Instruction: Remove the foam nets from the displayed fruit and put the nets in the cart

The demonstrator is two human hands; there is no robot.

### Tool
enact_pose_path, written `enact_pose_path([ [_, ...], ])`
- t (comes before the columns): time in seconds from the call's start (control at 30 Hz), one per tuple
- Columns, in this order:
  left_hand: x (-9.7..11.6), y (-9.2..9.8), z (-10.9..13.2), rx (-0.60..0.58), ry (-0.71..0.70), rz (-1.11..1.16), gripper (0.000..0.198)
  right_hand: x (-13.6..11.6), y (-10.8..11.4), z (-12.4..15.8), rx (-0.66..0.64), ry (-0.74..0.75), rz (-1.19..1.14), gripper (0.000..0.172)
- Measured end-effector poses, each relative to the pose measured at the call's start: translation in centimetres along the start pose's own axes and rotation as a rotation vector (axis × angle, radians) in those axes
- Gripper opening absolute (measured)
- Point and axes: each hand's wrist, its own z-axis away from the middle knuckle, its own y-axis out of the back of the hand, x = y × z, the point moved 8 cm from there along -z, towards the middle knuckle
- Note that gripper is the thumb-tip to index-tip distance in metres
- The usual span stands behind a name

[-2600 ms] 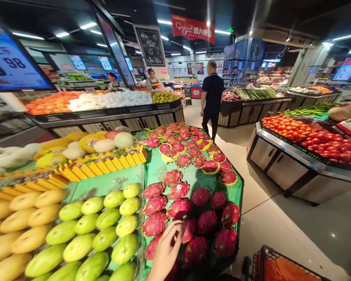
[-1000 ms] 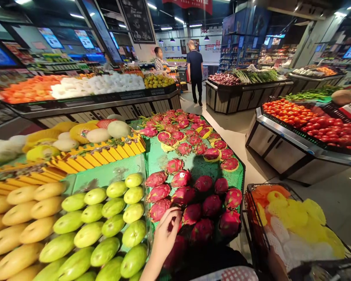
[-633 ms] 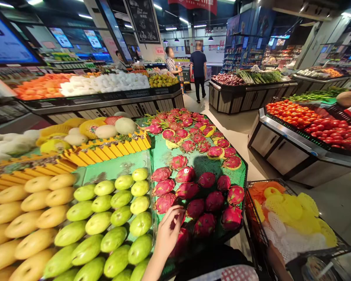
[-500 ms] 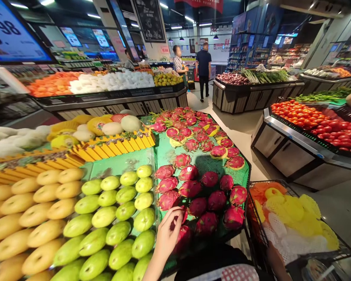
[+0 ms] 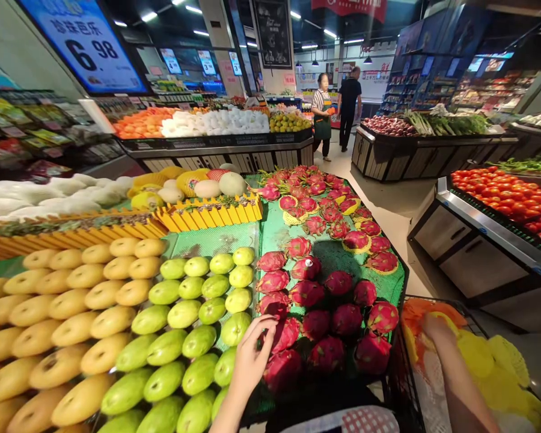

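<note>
My left hand (image 5: 249, 356) reaches over the front of a green-matted stand, and its bent fingers close on the top of a red dragon fruit (image 5: 285, 334) in the nearest row. More dragon fruits (image 5: 338, 282) lie beyond it. Green mangoes (image 5: 198, 313) sit just left of that hand. My right hand (image 5: 434, 329) and forearm stretch into a black wire cart basket (image 5: 399, 361) at the lower right, among yellow foam fruit nets (image 5: 478, 355) and orange fruit (image 5: 415, 313). Its fingers are blurred and partly hidden.
Yellow mangoes (image 5: 72, 300) fill the left of the stand, with melons (image 5: 207, 187) behind a yellow divider. A tomato counter (image 5: 500, 195) stands across the aisle on the right. Two people (image 5: 336, 108) stand far down the aisle. A price screen (image 5: 88, 45) hangs at upper left.
The view has swung left and come closer to the stand. My left hand stays on the same dragon fruit. My right forearm has come into view, reaching into the cart basket.
</note>
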Motion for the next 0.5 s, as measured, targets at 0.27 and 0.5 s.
enact_pose_path([
  [0.27,0.4,0.0,-1.3,0.047,-0.001,-0.015,0.039,-13.9,1.3,-16.5,-0.114,0.263,0.184,0.069],
  [0.5,-0.8,1.4,-0.3,0.1,-0.003,-0.074,0.042,-14.2,-1.9,-17.5,-0.213,0.351,0.254,0.09],
])
